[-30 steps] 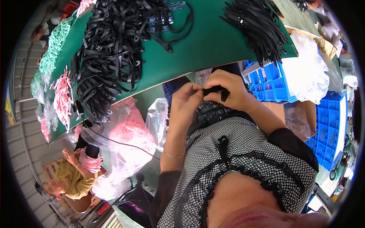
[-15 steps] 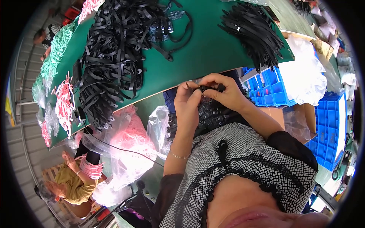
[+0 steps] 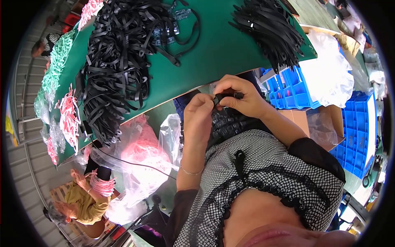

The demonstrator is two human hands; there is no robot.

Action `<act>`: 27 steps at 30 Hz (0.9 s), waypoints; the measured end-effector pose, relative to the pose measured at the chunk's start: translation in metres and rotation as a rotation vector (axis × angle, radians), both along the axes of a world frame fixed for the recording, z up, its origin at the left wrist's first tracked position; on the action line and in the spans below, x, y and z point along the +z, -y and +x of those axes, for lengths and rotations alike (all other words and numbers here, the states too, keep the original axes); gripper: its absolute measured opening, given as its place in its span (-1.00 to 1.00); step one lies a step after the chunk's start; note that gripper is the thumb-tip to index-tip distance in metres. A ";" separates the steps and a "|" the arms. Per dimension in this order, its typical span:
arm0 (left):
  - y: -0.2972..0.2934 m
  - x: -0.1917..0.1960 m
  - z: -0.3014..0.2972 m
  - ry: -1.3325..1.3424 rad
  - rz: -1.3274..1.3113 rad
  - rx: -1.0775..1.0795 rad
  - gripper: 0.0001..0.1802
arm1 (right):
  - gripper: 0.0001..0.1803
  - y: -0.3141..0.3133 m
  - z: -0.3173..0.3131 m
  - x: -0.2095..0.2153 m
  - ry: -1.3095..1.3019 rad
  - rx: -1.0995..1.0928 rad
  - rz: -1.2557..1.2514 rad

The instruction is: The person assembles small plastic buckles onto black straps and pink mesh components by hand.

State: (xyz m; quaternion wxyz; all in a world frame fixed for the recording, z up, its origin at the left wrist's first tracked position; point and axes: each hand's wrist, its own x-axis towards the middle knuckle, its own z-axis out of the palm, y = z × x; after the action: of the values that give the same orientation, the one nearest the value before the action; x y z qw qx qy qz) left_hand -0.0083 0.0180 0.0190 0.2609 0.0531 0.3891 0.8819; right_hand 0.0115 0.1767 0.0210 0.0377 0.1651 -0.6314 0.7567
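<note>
My two hands meet just off the front edge of the green table (image 3: 205, 61). My left hand (image 3: 198, 115) is closed, its thumb and fingertips pinching the end of a black strap. Between the fingertips of my right hand (image 3: 243, 98) sits a small black buckle (image 3: 221, 97), touching the left fingertips. Fingers hide most of both pieces, so I cannot tell how far the strap is inside the buckle. Below the hands, several black plastic buckles (image 3: 228, 123) lie heaped on my lap.
A large tangle of black straps (image 3: 119, 53) covers the table's left part; a neater strap bundle (image 3: 269, 33) lies at right. Blue crates (image 3: 290, 88) and a cardboard box (image 3: 329, 123) stand right. Bagged pink straps (image 3: 144, 152) and a seated co-worker (image 3: 84, 201) are at left.
Both hands stay together at the buckle. My left fingers have curled in closer around the strap end, and the buckle has turned slightly in the right fingers. The view has shifted a little.
</note>
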 end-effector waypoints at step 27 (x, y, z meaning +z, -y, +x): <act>0.011 -0.011 0.003 -0.369 -0.359 0.063 -0.70 | -0.73 -0.004 0.004 0.010 0.055 -0.020 0.540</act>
State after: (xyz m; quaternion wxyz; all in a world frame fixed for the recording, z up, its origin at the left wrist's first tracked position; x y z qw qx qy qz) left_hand -0.0056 0.0074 0.0084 0.1630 0.1539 0.5819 0.7817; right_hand 0.0155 0.1810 0.0307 -0.0172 0.1422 -0.8129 0.5645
